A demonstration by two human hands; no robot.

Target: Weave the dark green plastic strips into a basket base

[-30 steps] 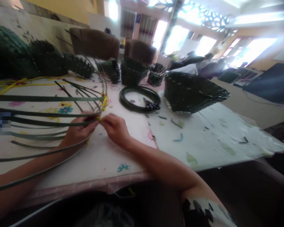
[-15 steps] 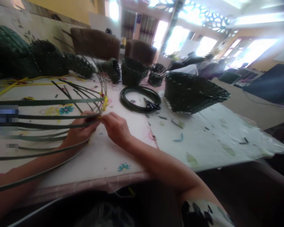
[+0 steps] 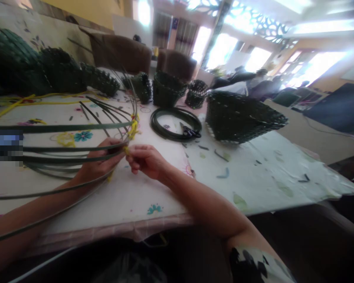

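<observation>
The right hand [image 3: 146,160] has turned since earlier, pinching a yellow tie [image 3: 126,150], while the left hand [image 3: 96,169] grips green strips [image 3: 61,149].

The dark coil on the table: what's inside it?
Inside the coil, patterned tablecloth shows, and scissors lying over the coil's right side point inward. Cloth beneath the coil is hidden.

This looks like a basket-weaving workroom: beyond the right grip [image 3: 146,160], dark woven baskets [image 3: 167,91] stand along the cloth-covered table [image 3: 165,196], a coil of strip [image 3: 160,132] with scissors [image 3: 190,131] lies nearer, cut scraps [image 3: 221,155] scatter rightward, and bright windows [image 3: 221,49] rise far behind.
</observation>
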